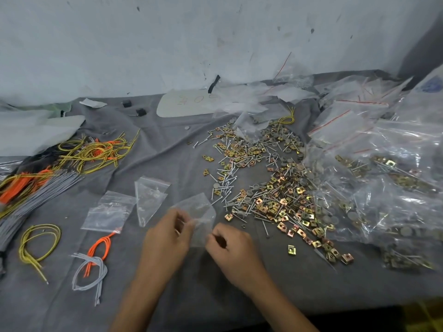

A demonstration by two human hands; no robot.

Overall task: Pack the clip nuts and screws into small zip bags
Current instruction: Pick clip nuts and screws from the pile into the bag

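Note:
A small clear zip bag hangs between my two hands near the table's front. My left hand pinches its left edge and my right hand pinches its lower right edge. To the right lies a wide heap of gold clip nuts mixed with silver screws and grey washers. Two more small zip bags lie on the grey cloth left of my hands. One loose clip nut sits just right of my right hand.
Large clear bags holding packed nuts and screws pile up at the right. Yellow, orange and grey cords spread over the left side, with small cord bundles near the front left. White plastic sheets lie along the wall.

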